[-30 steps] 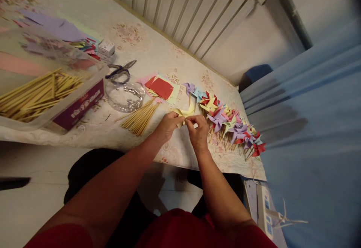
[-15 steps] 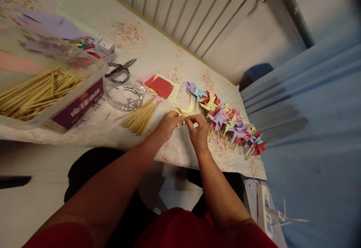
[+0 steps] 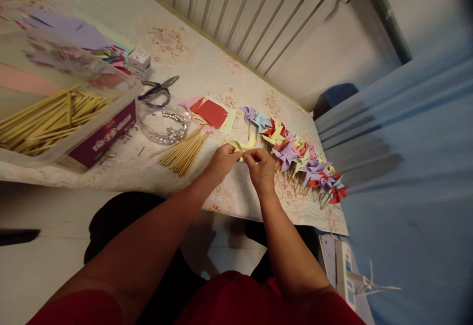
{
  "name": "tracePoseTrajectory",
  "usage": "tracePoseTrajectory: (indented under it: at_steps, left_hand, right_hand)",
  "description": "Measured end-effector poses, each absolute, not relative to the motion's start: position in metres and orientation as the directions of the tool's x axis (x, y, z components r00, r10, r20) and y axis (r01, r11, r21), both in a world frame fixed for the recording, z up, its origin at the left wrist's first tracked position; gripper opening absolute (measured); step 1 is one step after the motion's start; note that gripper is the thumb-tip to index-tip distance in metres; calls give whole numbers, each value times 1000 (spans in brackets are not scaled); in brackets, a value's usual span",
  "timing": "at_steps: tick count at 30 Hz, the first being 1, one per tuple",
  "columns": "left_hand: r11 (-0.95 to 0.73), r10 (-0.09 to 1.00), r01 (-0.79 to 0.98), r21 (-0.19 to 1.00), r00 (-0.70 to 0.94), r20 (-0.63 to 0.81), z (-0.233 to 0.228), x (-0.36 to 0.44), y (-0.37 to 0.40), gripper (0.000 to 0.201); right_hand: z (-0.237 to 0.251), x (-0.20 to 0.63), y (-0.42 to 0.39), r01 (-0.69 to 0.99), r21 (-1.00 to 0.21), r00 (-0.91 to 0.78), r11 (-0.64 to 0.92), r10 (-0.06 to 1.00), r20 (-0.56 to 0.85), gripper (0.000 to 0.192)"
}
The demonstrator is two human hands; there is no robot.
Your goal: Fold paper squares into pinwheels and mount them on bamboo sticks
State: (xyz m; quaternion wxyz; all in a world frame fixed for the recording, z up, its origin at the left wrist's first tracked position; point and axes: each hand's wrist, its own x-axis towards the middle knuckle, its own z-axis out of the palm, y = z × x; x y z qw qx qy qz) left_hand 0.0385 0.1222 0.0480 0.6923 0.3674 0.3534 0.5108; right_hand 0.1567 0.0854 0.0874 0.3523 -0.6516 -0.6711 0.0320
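Many finished pinwheels (image 3: 303, 162) crowd beside both hands (image 3: 244, 160).

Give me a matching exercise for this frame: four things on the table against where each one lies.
Things:
1. scissors
2. loose bundle of sticks
3. yellow pinwheel paper
4. finished pinwheels

Places:
A. in a row right of the hands
B. pinched between left hand and right hand
C. behind the clear dish
D. just left of the hands

Pairs: 1-C, 2-D, 3-B, 4-A
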Motion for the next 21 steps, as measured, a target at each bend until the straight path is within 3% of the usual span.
tracePoseTrajectory:
  at_steps: [5,7,9,12,14,19,21]
  left_hand:
    - [130,986,-314,941,143,-89,45,39,124,15]
    - [98,990,-263,960,127,-66,46,38,124,14]
    - [71,993,-230,971,111,-47,47,37,125,14]
    - [59,995,-199,978,93,-41,46,36,125,13]
    - [58,994,-173,983,104,-40,45,36,125,11]
    - [41,992,-100,994,123,-28,44,37,126,10]
    - [36,992,-92,995,124,-24,45,36,126,11]
  right_hand:
    - [99,157,86,930,-320,-32,179,909,416,13]
    - [101,156,87,932,-311,-43,187,908,416,13]
    - [98,154,90,894,-427,41,138,923,383,13]
    - [92,151,94,736,-677,226,-19,949,219,13]
    - [90,150,95,682,-728,270,-72,950,159,13]
    - [97,151,92,871,-470,58,146,918,392,13]
    - [97,151,93,864,-482,60,144,922,382,13]
